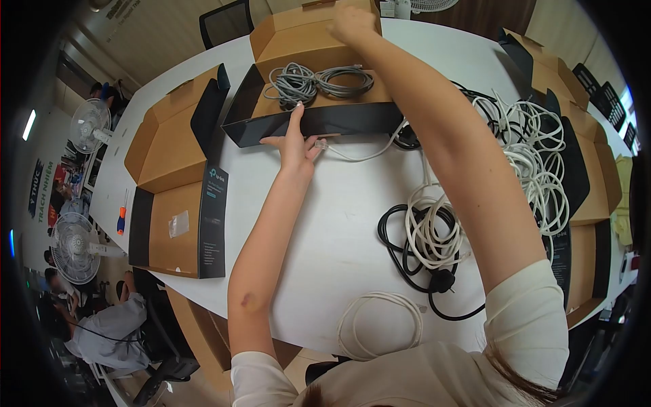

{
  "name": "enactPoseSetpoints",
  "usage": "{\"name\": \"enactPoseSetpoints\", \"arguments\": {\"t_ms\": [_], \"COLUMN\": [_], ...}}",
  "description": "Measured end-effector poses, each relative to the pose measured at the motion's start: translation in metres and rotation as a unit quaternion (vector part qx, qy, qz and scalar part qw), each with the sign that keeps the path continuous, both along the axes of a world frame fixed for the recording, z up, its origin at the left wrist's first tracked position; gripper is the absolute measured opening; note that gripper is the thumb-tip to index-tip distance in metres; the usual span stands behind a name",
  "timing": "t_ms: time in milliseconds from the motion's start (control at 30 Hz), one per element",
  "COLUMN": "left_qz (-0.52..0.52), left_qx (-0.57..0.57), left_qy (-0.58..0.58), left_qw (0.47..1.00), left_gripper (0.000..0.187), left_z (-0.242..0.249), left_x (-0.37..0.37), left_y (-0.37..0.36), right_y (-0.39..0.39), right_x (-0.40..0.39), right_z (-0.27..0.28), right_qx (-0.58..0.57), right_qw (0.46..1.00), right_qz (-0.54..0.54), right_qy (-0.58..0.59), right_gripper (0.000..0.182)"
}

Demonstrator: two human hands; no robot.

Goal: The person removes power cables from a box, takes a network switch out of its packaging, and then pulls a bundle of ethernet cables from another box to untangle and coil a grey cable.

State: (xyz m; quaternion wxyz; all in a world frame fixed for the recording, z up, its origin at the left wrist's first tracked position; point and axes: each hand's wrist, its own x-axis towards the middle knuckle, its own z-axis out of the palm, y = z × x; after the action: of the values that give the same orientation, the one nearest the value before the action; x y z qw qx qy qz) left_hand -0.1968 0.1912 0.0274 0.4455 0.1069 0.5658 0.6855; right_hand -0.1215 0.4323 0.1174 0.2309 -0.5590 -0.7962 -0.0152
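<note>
A black cardboard box (325, 120) with a brown inside stands at the far part of the table, its lid (298, 37) raised. Inside it lie two coiled grey cables, one a thicker bundle (293, 83) and one a looser coil (344, 81). My left hand (296, 144) grips the box's front wall, thumb up against its top edge and other fingers low at the front. Beside those fingers is the plug end of a white cable (352, 159). At the top, my right hand (354, 26) is closed at the raised lid's edge; its fingertips are partly hidden.
Another open box (178, 230) holds a small plastic bag (179, 224). A screwdriver (122, 216) lies left of it. Tangled white cables (536, 159) and black cables (397, 247) cover the right side; a white coil (380, 324) lies near me. More open boxes (586, 271) stand right.
</note>
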Motion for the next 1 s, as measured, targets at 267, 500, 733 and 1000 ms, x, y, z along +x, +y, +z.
{"name": "enactPoseSetpoints", "arguments": {"t_ms": [267,500,733,1000], "left_qz": [-0.042,-0.1,-0.089,-0.074], "left_qx": [-0.002,0.06,0.092,0.089], "left_qy": [-0.047,-0.058,-0.022,-0.034], "left_qw": [0.998,0.991,0.992,0.993], "left_gripper": [0.138,0.137,0.135,0.134], "left_z": [-0.023,-0.057,-0.046,-0.053], "left_x": [-0.014,-0.029,-0.014,-0.02], "left_y": [0.005,0.014,0.011,0.012], "right_y": [-0.019,-0.112,-0.106,-0.097], "right_x": [-0.107,-0.084,-0.076,-0.069], "right_z": [-0.081,-0.03,-0.04,-0.038], "right_qx": [-0.396,-0.4,-0.452,-0.366], "right_qw": [0.899,0.916,0.892,0.917], "right_qz": [0.18,-0.005,0.025,0.038], "right_qy": [-0.059,0.007,0.012,0.153], "right_gripper": [0.096,0.121,0.118,0.1]}}
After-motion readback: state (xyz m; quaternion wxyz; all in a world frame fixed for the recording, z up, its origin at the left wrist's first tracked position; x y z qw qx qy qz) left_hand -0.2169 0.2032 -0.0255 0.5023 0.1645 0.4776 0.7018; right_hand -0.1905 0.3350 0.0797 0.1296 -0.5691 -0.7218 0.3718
